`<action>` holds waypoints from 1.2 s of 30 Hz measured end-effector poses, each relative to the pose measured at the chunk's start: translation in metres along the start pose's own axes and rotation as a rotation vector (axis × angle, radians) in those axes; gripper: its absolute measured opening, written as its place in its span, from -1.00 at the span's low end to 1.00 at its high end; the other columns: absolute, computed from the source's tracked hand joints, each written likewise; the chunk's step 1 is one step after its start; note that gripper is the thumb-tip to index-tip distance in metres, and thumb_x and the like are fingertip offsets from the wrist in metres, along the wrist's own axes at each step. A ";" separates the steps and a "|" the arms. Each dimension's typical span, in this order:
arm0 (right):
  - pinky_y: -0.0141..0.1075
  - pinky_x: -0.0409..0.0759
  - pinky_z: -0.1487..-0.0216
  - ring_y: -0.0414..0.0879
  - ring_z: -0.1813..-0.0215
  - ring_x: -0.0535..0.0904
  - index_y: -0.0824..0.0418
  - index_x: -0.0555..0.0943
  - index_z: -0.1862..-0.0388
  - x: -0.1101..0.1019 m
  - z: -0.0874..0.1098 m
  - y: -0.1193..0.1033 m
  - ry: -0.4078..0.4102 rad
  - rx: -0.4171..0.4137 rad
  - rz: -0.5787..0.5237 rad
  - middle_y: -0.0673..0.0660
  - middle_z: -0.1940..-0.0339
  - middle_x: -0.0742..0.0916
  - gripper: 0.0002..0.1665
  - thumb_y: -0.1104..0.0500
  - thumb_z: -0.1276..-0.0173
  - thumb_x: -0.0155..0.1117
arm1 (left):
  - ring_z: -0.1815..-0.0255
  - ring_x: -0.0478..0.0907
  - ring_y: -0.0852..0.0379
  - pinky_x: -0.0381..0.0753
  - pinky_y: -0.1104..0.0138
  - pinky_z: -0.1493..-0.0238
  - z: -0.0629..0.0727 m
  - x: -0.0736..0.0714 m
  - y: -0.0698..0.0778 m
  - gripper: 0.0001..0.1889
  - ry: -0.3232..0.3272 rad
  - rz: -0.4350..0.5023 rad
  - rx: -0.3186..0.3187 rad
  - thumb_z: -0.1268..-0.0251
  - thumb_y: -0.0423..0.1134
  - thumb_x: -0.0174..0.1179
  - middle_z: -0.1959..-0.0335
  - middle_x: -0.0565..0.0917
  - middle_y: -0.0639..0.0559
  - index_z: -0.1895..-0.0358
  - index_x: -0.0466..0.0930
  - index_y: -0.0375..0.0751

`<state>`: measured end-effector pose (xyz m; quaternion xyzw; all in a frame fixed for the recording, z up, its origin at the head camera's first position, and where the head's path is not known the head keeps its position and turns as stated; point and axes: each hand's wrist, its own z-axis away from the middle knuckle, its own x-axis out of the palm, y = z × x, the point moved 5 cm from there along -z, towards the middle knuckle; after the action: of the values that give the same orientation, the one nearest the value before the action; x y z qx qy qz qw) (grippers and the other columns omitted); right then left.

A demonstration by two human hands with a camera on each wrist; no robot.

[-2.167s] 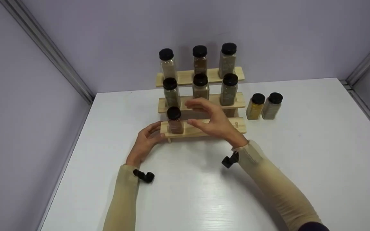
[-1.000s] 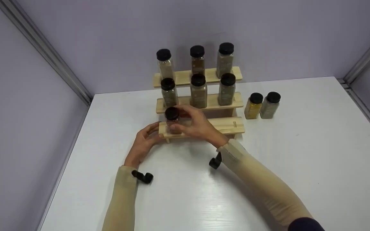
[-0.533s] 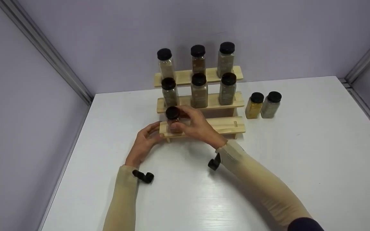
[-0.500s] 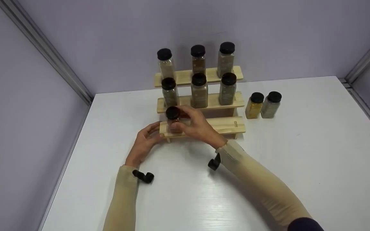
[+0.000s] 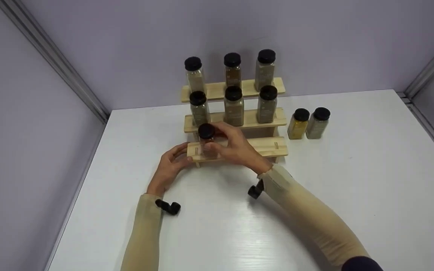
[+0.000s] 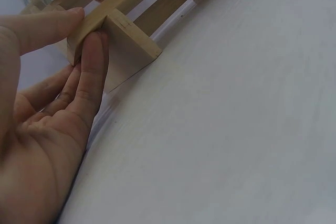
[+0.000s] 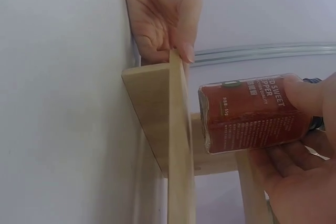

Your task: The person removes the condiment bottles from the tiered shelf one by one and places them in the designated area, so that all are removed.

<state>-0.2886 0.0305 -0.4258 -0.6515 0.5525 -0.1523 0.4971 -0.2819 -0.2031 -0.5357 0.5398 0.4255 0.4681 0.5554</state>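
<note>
My right hand (image 5: 236, 148) grips a spice jar (image 7: 252, 111) of red powder, black-capped, labelled as sweet pepper. The jar is upright at the left part of the lowest tier of a wooden three-tier rack (image 5: 262, 146). In the right wrist view a narrow gap shows between the jar's base and the board. The thumb lies on the front of the glass, the other fingers behind it. At the rack's left end my left hand (image 5: 170, 167) pinches the bottom board, thumb on one side and fingers on the other, as the left wrist view shows.
Three black-capped jars, one of them brown (image 5: 233, 75), stand on the top tier and three more, including a green-grey one (image 5: 266, 109), on the middle tier. Right of the rack, a yellow jar (image 5: 298, 128) and a grey jar (image 5: 317, 128) stand on the white table (image 5: 209, 226). A wall rises behind.
The right hand came left to the red jar and took hold of it. Over the last half second hand and jar shifted slightly right. The left hand kept its place on the rack.
</note>
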 end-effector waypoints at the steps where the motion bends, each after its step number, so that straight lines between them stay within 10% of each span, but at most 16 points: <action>1: -0.14 0.71 -0.33 0.10 -0.21 0.73 0.38 0.58 -0.38 -0.003 0.001 -0.001 0.002 0.000 -0.001 0.28 -0.18 0.73 -0.39 0.27 -0.41 0.54 | -0.35 0.60 -0.04 0.74 0.31 -0.22 0.000 0.000 0.000 -0.30 -0.002 -0.001 0.002 -0.47 -0.31 0.40 -0.49 0.48 -0.24 -0.60 0.36 -0.24; 36: -0.13 0.70 -0.33 -0.04 -0.14 0.76 0.30 0.60 -0.40 -0.068 0.046 -0.007 0.026 0.012 0.009 0.17 -0.07 0.81 -0.43 0.29 -0.45 0.49 | -0.32 0.61 -0.01 0.72 0.29 -0.28 0.000 -0.001 0.000 -0.33 -0.027 0.018 0.021 -0.50 -0.31 0.36 -0.50 0.47 -0.26 -0.60 0.36 -0.26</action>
<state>-0.2731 0.1107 -0.4173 -0.6439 0.5609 -0.1619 0.4946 -0.2819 -0.2036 -0.5359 0.5555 0.4180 0.4614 0.5512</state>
